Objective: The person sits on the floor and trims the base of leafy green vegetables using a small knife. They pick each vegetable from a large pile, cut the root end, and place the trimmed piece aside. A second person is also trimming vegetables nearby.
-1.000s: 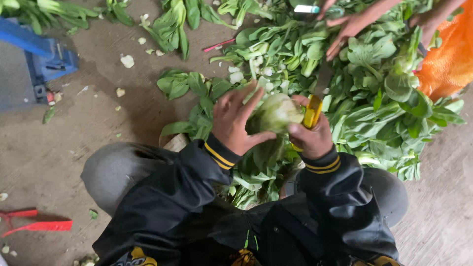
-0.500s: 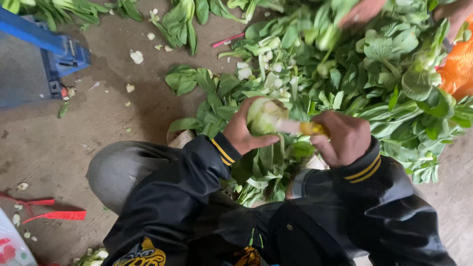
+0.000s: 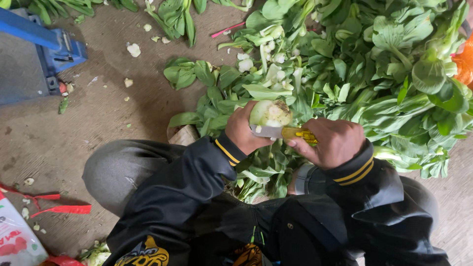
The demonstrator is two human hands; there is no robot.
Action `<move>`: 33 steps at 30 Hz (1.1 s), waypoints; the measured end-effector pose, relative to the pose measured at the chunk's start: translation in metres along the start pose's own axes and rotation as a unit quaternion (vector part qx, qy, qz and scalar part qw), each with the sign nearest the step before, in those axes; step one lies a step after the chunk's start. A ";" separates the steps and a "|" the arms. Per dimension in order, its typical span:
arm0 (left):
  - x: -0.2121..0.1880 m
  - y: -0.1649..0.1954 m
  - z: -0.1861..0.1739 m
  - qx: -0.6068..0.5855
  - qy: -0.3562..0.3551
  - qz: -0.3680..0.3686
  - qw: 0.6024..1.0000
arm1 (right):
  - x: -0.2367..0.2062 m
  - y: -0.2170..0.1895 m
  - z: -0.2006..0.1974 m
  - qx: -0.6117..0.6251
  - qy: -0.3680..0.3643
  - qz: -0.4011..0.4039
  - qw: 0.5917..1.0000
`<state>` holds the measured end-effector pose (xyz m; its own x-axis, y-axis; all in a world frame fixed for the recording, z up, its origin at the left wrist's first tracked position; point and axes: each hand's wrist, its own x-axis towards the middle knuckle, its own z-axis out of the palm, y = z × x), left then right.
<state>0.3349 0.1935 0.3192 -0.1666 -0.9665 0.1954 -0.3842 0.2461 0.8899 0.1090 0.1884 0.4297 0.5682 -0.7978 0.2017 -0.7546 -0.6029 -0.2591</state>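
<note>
At frame centre, left hand [image 3: 244, 132] clamps the bok choy [image 3: 270, 113], cut base facing up toward the camera. Right hand [image 3: 335, 142] grips a yellow-handled knife [image 3: 283, 132] lying horizontal, blade pointing left against it.

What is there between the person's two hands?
In the head view, the knife spans the gap: its yellow handle sits in the right hand and its blade meets the cut base of the green vegetable gripped by the left hand.
</note>
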 end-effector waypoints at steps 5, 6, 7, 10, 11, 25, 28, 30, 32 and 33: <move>-0.001 -0.001 -0.003 -0.079 -0.006 0.001 0.997 | 0.003 0.000 0.002 0.027 0.000 -0.012 1.000; -0.002 -0.001 -0.004 -0.069 -0.003 0.006 0.998 | 0.003 -0.001 0.002 0.038 0.005 -0.016 0.999; -0.002 -0.001 -0.004 -0.060 0.000 0.010 0.998 | 0.004 -0.001 0.002 0.036 -0.003 -0.012 0.999; -0.002 -0.001 -0.003 -0.049 0.015 0.022 0.998 | 0.006 -0.002 0.003 0.031 -0.014 -0.008 0.999; -0.003 -0.001 -0.003 -0.048 0.020 0.026 0.998 | 0.006 -0.002 0.003 0.032 -0.008 -0.012 0.999; -0.010 -0.003 -0.002 -0.115 0.019 0.028 0.993 | 0.004 -0.004 -0.008 0.012 -0.008 0.004 1.000; -0.012 -0.007 0.000 -0.099 0.029 0.041 0.994 | 0.001 -0.004 -0.009 0.007 -0.009 0.022 1.000; -0.013 -0.010 0.001 -0.079 0.041 0.050 0.995 | -0.003 -0.003 -0.008 0.020 -0.008 0.034 0.999; -0.013 -0.011 0.003 -0.051 0.057 0.058 0.995 | -0.006 -0.003 -0.004 0.010 -0.007 0.037 0.999; -0.012 -0.011 0.004 -0.045 0.070 0.067 0.994 | -0.008 -0.002 -0.002 0.005 -0.008 0.037 0.999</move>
<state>0.3375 0.2031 0.3048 -0.0808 -0.9280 0.3637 -0.2824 0.3713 0.8846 0.1053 0.1962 0.4305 0.5163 -0.8399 0.1674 -0.7911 -0.5426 -0.2823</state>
